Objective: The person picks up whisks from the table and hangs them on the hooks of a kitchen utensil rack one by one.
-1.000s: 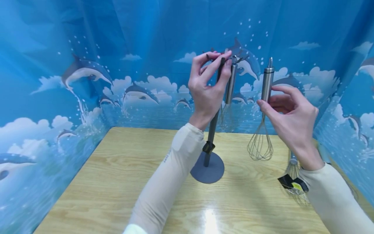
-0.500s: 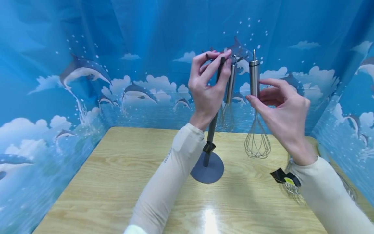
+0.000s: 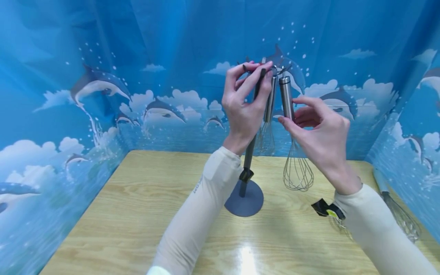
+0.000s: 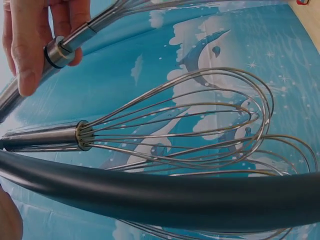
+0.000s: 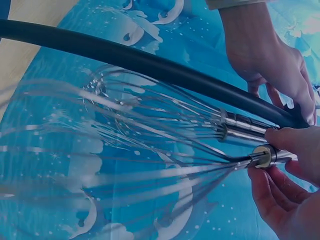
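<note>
In the head view, my left hand (image 3: 245, 101) grips the top of a dark metal stand (image 3: 249, 151) with a round base and small hooks at its head. A steel whisk (image 3: 270, 101) hangs there just right of the pole. My right hand (image 3: 321, 130) pinches the handle of another steel whisk (image 3: 286, 91), its wires pointing down and its top close to a hook. The left wrist view shows the pole (image 4: 200, 197) crossing in front of a hanging whisk (image 4: 45, 137), with further whisk wires behind. In the right wrist view, thumb and fingertips hold the whisk's collar (image 5: 265, 156).
On the wooden table (image 3: 154, 183), a whisk with a pale handle (image 3: 381, 179) lies at the right edge. Wires of another whisk (image 3: 340, 225) show partly under my right sleeve. A blue dolphin-print curtain (image 3: 172, 57) stands close behind and along both sides.
My right hand has carried its whisk leftward to the stand's head, beside the hanging one, and tilted it slightly. My left hand has stayed on the stand.
</note>
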A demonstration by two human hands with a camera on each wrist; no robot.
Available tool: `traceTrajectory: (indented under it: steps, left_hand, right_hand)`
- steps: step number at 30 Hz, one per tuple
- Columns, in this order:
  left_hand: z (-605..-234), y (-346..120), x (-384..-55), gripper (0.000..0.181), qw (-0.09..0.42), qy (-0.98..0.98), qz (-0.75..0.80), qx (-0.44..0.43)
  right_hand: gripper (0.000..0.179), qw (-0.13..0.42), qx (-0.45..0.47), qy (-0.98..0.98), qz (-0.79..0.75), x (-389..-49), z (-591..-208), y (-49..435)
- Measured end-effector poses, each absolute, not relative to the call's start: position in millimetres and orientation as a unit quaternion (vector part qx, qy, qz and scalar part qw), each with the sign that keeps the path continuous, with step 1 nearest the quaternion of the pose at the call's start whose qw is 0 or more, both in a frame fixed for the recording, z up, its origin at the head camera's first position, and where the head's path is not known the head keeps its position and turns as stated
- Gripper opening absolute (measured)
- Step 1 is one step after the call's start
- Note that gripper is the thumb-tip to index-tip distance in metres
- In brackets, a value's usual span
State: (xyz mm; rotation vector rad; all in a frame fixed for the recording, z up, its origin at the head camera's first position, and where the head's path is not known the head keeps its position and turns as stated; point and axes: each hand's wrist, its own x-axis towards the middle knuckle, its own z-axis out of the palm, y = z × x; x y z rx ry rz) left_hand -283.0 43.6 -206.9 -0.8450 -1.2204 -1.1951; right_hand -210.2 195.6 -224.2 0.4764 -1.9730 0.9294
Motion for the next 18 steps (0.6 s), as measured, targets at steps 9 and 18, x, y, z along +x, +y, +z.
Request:
traceTrajectory:
  steps: [9, 18]
  left_hand:
    - [-207, 41, -283, 0.022, 0.577, -0.537, -0.501, -0.358]
    - [-207, 40, -283, 0.021, 0.581, -0.541, -0.495, -0.355]
  right_hand:
    - [0.049, 0.427, 0.210, -0.794, 0.378, -215, -234, 185]
    - [0.050, 0.405, 0.211, -0.793, 0.403, -222, -239, 174]
